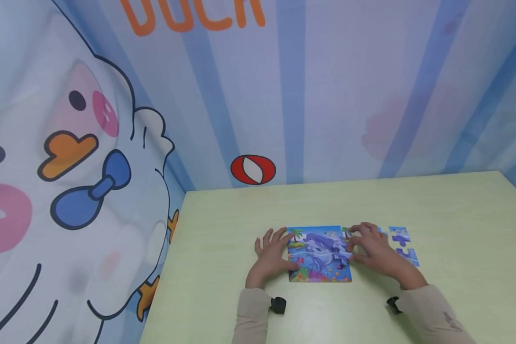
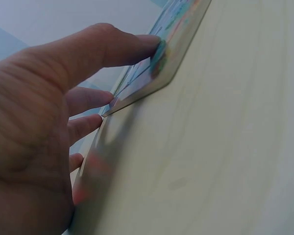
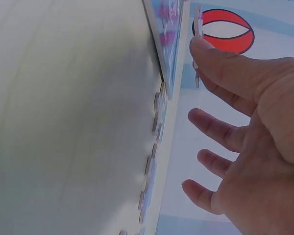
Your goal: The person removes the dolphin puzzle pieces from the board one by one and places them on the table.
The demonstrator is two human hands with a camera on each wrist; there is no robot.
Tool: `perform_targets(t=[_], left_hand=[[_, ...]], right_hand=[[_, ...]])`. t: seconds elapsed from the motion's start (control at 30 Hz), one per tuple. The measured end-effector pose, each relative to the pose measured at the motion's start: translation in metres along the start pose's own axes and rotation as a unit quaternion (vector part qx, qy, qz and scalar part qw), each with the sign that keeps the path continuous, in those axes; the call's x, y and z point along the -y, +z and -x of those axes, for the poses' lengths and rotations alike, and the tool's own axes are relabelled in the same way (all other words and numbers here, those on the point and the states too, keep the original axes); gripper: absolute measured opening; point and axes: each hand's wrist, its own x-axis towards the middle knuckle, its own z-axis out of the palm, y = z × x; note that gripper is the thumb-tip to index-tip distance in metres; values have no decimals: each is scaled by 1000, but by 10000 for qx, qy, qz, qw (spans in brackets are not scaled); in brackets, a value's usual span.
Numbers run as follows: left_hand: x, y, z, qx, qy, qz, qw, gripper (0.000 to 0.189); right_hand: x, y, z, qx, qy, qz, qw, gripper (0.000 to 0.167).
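Observation:
A jigsaw puzzle (image 1: 316, 274) with dolphins, a palm tree and coral lies on the table, its picture mostly filled in. My left hand (image 1: 270, 260) rests on its left side, the thumb on the picture and other fingertips at the upper left edge. In the left wrist view the thumb (image 2: 147, 45) presses on the face near a rounded corner. Over the puzzle's right part, my right hand (image 1: 380, 255) pinches a thin puzzle piece (image 3: 198, 24) between thumb and forefinger; the piece stands on edge in the right wrist view. Its other fingers are spread.
Loose puzzle pieces (image 1: 400, 235) lie to the right of the puzzle, some partly behind the right hand. The pale yellow table (image 1: 223, 229) meets a blue striped wall backdrop (image 1: 327, 95) at the back. A large cartoon duck panel (image 1: 124, 258) stands at the left.

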Motion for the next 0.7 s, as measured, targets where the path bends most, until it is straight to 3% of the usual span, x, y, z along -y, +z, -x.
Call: perform_targets(t=[0.7], left_hand=[[2, 1, 0, -19, 114, -18, 9999, 87]], right_hand=[[-28, -12, 27, -225, 155, 97, 9996, 20]])
